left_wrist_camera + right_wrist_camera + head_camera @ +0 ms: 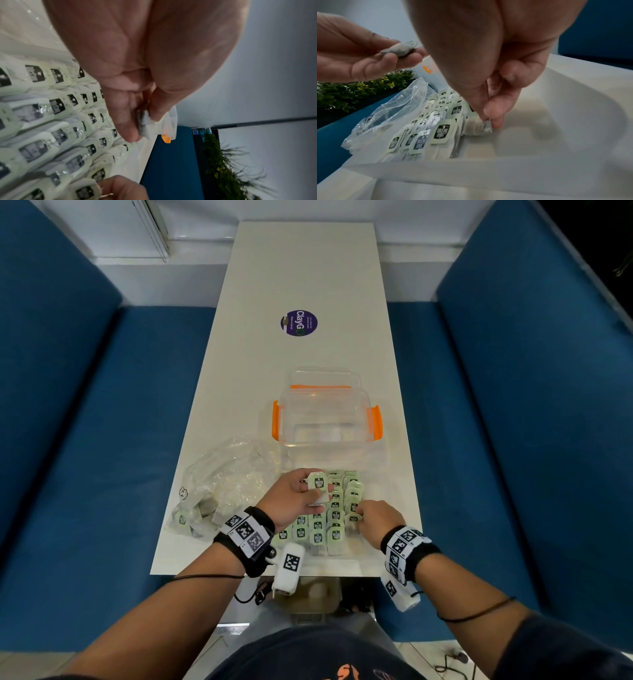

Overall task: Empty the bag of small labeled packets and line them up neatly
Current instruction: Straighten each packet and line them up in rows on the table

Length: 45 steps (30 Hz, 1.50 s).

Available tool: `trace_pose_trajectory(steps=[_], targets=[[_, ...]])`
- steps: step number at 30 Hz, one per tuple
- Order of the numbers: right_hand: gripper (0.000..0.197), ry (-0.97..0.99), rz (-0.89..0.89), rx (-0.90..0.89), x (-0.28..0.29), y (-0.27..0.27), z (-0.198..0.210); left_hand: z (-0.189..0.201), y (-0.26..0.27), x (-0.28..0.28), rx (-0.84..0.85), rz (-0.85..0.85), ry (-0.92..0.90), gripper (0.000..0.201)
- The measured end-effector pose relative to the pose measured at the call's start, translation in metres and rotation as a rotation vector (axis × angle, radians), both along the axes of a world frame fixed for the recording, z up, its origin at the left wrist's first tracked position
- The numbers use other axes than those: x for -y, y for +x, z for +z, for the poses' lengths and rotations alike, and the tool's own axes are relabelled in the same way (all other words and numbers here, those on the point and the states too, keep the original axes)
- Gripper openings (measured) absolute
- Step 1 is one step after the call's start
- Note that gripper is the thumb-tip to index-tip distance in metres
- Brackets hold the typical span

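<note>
Although most of the small white packets with pale-green, black-printed labels already lie in overlapping rows on the white table, just on the near side of the clear plastic box with orange clips, the job is not finished. The crumpled clear plastic bag lies to the left of that box, nearer the person, and a few packets can still be made out inside it at its near end.

The left hand hovers above the rows and pinches one packet between thumb and fingertips, label up. The right hand is down at the right edge of the rows, its fingertips nipping the corner of a packet as it is set in place.

By my judgement, what remains is to place the two held packets, fetch the last few from the bag, and straighten the uneven rows.
</note>
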State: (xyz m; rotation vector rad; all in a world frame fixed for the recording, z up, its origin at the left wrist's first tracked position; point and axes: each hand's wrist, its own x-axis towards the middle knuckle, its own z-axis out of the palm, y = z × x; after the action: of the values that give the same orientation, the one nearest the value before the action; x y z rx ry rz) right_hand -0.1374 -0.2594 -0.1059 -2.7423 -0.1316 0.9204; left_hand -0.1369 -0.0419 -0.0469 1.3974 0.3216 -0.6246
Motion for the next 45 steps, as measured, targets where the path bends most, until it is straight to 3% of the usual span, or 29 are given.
trace_pose_trajectory(steps=[4,8,12,15,18,26,30,34,37,41,45], targets=[[0.014,-0.019,0.021,-0.015,0.003,0.001,0.014,-0.002,-0.002,0.001,0.030,-0.020,0.059,0.037],[0.028,0.032,-0.021,0.016,0.011,0.010,0.039,0.000,-0.002,0.002,0.054,-0.023,0.098,0.038],[0.021,0.523,-0.207,0.080,0.003,0.016,0.069,0.008,-0.002,0.004,0.109,-0.086,0.153,0.037],[0.018,0.735,-0.240,0.059,-0.008,0.019,0.085,0.012,-0.001,0.006,0.151,-0.142,0.172,0.034],[0.010,0.751,-0.192,0.067,-0.012,0.023,0.085,0.016,-0.001,0.007,0.174,-0.149,0.160,0.033],[0.002,0.781,-0.277,0.152,-0.011,0.028,0.082,0.019,-0.003,0.006,0.185,-0.109,0.192,0.010],[0.020,0.731,-0.159,0.129,-0.008,0.025,0.090,0.016,-0.004,0.005,0.212,-0.142,0.219,0.018],[0.005,0.661,-0.050,0.130,-0.003,0.026,0.092,0.012,-0.006,0.006,0.191,-0.135,0.247,0.015],[0.003,0.485,0.061,0.123,0.007,0.026,0.081,0.008,-0.009,0.000,0.160,-0.121,0.280,0.013],[0.017,0.190,0.268,0.002,0.015,0.015,0.054,0.002,-0.014,-0.018,0.136,-0.106,0.346,0.013],[0.022,0.048,0.352,-0.091,0.011,-0.001,0.024,-0.002,-0.020,-0.040,0.111,-0.043,0.402,0.012]])
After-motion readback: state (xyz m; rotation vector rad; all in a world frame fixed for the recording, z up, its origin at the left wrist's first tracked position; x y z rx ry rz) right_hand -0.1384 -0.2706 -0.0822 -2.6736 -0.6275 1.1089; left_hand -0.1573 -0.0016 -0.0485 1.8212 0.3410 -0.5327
